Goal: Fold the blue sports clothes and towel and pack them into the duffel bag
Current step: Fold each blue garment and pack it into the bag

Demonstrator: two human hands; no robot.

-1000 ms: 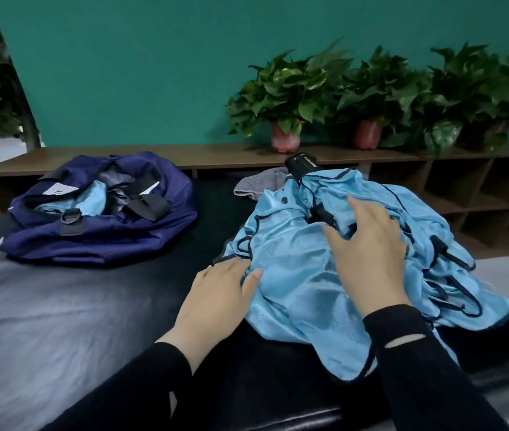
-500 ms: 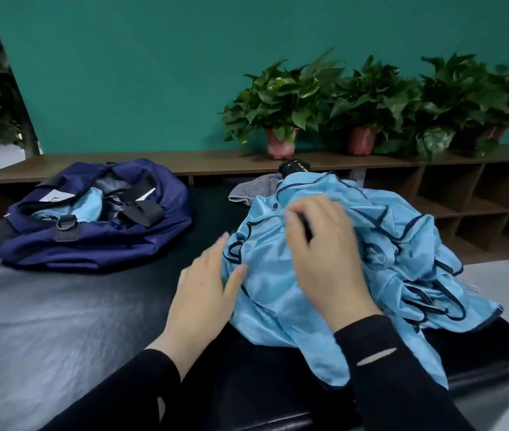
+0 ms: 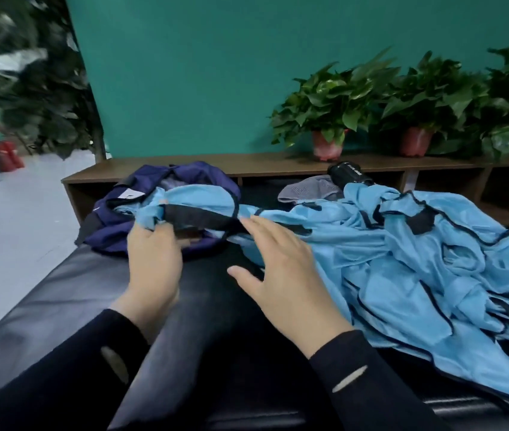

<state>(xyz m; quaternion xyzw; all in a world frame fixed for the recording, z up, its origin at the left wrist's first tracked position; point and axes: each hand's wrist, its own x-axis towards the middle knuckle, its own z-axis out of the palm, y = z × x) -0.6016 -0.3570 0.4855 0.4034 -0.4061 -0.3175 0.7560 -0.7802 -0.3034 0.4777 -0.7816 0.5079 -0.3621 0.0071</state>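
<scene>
— Any writing you can read?
— Not really. The black cylinder (image 3: 350, 175) by the wooden shelf carries a line of white lettering, but it is too blurred to make out.
— Anything on the navy duffel bag (image 3: 116, 225)?
— A white tag (image 3: 129, 193) at its opening, with no legible print.

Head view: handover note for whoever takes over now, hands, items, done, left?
Left hand pinches one light blue mesh garment at the open navy duffel bag.
Right hand open, fingers spread, over the black padded bench.
Pile of light blue mesh garments lies crumpled on the bench; grey towel behind it.
Done: some blue fabric in the bag.
Left: fold the pile and towel, pack.
</scene>
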